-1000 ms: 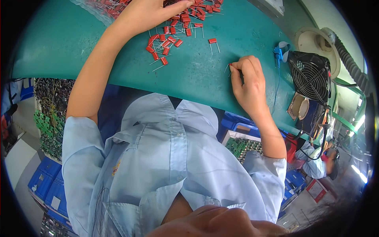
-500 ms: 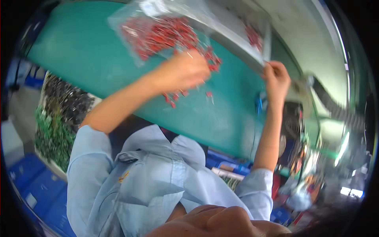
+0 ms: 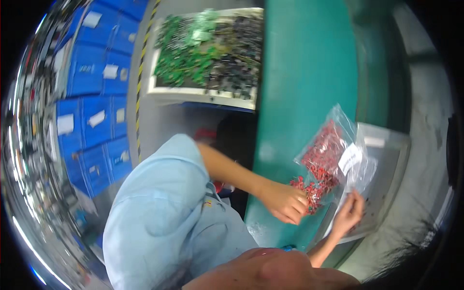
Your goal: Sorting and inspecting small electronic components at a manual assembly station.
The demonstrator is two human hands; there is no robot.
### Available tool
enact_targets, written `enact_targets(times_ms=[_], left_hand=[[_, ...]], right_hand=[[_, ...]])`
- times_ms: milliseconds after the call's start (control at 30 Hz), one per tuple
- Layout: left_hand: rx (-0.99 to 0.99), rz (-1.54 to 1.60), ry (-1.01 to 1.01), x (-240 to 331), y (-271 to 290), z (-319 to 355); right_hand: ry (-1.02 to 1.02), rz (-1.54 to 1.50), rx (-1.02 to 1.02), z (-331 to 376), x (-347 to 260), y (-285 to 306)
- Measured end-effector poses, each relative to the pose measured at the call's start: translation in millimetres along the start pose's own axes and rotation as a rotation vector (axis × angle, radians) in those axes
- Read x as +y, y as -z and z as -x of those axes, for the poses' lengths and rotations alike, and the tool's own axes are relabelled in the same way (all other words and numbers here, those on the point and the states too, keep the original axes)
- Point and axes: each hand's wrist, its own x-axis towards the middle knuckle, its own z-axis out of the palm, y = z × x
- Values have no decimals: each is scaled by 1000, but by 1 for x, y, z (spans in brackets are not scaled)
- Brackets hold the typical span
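Observation:
On the green bench top [image 3: 309,63] lies a clear plastic bag [image 3: 338,123] filled with small red parts that have thin metal leads. More red parts [image 3: 315,195] are heaped loose at the bag's near end. My left hand [image 3: 286,202] is closed beside this heap, knuckles up; what its fingers hold, if anything, is hidden. At the right, my right hand [image 3: 349,215] has its fingers pinched at the edge of a pale tray [image 3: 398,179], close to the bag's clear plastic. Whatever is between those fingertips is too small to make out.
Left of the bench, a white-rimmed tray [image 3: 157,90] holds green and dark parts in bunches. Several blue bins [image 3: 87,116] with white labels stand farther left, beyond a yellow-and-black floor stripe [image 3: 140,82]. A grey ledge [image 3: 382,63] borders the bench's right side.
The view has swung round, bringing the blue bins and the green parts into sight. My left hand has stayed near the red parts, still closed; my right hand is nearer to the bag.

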Motion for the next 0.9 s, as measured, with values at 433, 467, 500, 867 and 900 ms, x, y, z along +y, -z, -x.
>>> enact_targets(times_ms=[433,467,500,867,900], left_hand=[[481,-614,1059,335,468,392],[529,-645,1161,355,506,415],[598,-646,1263,365,523,432],[652,-1100,2180,686,645,616],[647,-891,2386,684,656,616]], right_hand=[[-170,-189,-668,65,-404,-236],[-185,-199,-716,60,-432,-281],[-206,-176,-769,52,-445,-309],[38,57,-875,33,-519,-566],[-25,144,-907,29,-524,-582]])
